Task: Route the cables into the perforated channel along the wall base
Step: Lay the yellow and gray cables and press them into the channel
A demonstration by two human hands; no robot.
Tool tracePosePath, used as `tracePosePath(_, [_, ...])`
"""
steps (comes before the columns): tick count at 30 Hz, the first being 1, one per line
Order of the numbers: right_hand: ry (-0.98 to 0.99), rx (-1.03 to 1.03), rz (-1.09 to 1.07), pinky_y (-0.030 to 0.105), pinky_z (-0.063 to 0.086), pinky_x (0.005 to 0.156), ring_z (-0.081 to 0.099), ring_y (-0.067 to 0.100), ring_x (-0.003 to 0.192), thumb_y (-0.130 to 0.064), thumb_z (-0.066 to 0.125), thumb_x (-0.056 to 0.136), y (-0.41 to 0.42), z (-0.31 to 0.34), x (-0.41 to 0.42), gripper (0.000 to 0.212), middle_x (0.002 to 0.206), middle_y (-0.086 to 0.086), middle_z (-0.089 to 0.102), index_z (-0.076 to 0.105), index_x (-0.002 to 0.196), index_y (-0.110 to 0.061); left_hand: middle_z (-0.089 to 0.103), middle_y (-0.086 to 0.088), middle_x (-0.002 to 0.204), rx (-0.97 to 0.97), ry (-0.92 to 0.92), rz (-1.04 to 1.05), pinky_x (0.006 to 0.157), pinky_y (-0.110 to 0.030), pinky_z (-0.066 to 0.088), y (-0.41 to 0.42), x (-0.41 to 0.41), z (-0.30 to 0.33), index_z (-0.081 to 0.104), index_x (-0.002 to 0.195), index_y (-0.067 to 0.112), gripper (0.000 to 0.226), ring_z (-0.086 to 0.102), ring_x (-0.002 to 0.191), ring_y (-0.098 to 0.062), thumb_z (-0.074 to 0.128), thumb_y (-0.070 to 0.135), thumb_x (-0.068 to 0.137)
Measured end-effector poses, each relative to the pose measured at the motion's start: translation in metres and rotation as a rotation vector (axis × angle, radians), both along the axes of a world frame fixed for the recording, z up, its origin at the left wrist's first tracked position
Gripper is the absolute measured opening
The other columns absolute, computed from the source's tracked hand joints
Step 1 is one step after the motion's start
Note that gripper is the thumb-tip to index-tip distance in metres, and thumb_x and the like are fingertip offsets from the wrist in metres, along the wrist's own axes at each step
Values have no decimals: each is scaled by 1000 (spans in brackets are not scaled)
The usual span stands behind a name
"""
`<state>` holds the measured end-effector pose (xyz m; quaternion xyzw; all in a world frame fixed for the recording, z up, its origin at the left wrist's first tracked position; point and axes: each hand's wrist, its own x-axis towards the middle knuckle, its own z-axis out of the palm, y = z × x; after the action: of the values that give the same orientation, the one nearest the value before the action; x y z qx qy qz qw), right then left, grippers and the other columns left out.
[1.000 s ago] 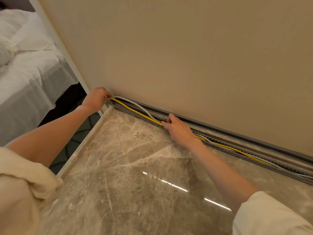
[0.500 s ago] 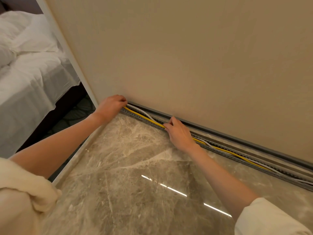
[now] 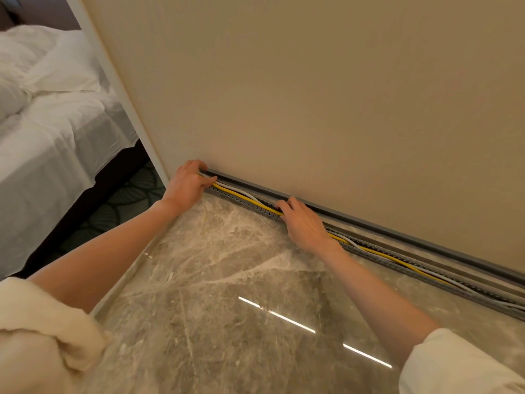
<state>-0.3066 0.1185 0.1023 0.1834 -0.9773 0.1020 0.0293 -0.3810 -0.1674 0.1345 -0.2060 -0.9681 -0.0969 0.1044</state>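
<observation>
Along the wall base, both hands work at the perforated channel (image 3: 244,205).
Left hand (image 3: 186,185) curls round the yellow cable (image 3: 241,196) and white cable (image 3: 241,191) at the channel's left end; right hand (image 3: 304,223) presses close-set fingers onto them farther right.

I saw yellow (image 3: 241,195) and white cables (image 3: 227,185) in a grey channel (image 3: 397,267), a veined brown marble floor (image 3: 227,280), a beige wall (image 3: 312,95).

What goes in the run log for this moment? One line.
step: routing | left hand: gripping cables at channel end | right hand: pressing cables into channel | right of it: seated
</observation>
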Motion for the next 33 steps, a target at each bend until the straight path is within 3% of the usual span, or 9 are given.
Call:
tracePosePath(4, [-19, 45, 31, 26, 30, 54, 39, 15, 68, 8, 60, 78, -2, 6, 0, 58, 102, 10, 51, 43, 129, -14, 63, -16, 114, 84, -91, 49, 88, -41, 48, 3, -5, 4, 68, 111, 10, 24, 57, 104, -34, 54, 11, 91])
tracePosePath(9, [9, 102, 76, 29, 32, 55, 44, 21, 75, 12, 57, 78, -7, 11, 2, 62, 105, 13, 48, 42, 135, -7, 75, -10, 99, 167, -149, 207, 87, -38, 48, 5, -14, 10, 73, 96, 8, 17, 65, 91, -27, 64, 17, 86])
tracePosePath(13, [49, 135, 118, 31, 42, 63, 50, 26, 93, 8, 54, 83, -18, 10, 6, 61, 113, 15, 47, 34, 140, -3, 69, -13, 107, 109, -147, 146, 86, -40, 49, 7, -12, 10, 72, 94, 4, 16, 62, 96, -29, 61, 12, 86])
tracePosePath(16, [61, 139, 155, 29, 37, 60, 52, 25, 91, 6, 55, 84, -29, 10, 4, 62, 116, 16, 46, 30, 141, 0, 59, -16, 112, 62, -93, 99, 86, -43, 49, 5, -9, 7, 70, 94, 0, 16, 57, 99, -33, 60, 10, 86])
tracePosePath(20, [72, 145, 158, 31, 41, 56, 52, 26, 87, 8, 58, 81, -47, 15, -7, 56, 113, 17, 47, 38, 133, 1, 58, -16, 110, -42, -77, 52, 87, -45, 47, 3, -6, 2, 64, 101, 2, 21, 54, 99, -33, 65, 15, 84])
tracePosePath(24, [52, 102, 114, 32, 49, 62, 51, 25, 88, 10, 62, 76, -65, 16, -15, 44, 110, 15, 48, 49, 115, -2, 61, -17, 104, -60, -17, 35, 83, -44, 47, -1, -9, -2, 64, 99, 3, 17, 55, 95, -33, 62, 7, 83])
tracePosePath(33, [-29, 77, 60, 31, 36, 60, 51, 27, 89, 18, 55, 77, -73, 20, -30, 27, 102, 15, 52, 58, 96, 0, 66, -14, 101, -87, 17, -10, 79, -42, 48, -3, -8, 0, 66, 104, 4, 21, 59, 92, -32, 50, 9, 91])
